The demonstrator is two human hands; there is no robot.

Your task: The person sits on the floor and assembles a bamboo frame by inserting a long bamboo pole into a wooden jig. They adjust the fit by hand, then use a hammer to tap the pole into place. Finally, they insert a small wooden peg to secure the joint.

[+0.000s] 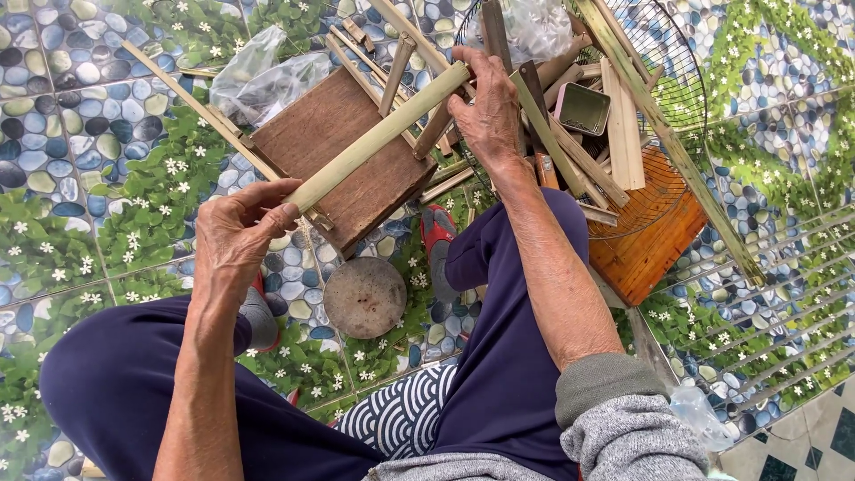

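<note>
A pale green bamboo strip [378,135] runs diagonally across the middle of the head view. My left hand [239,233] pinches its lower end between thumb and fingers. My right hand [485,105] closes over its upper end, above a pile of cut bamboo pieces [614,125]. The strip hangs over a small brown wooden stool [343,156]. My knees in dark blue trousers frame the bottom of the view.
A round wire fan guard [681,85] holds bamboo sticks and a small tin [583,109], resting on an orange wooden box [655,245]. A round grey disc [364,297] lies on the patterned floor. Clear plastic bags [267,76] lie behind the stool. Long bamboo slats [668,142] lean across.
</note>
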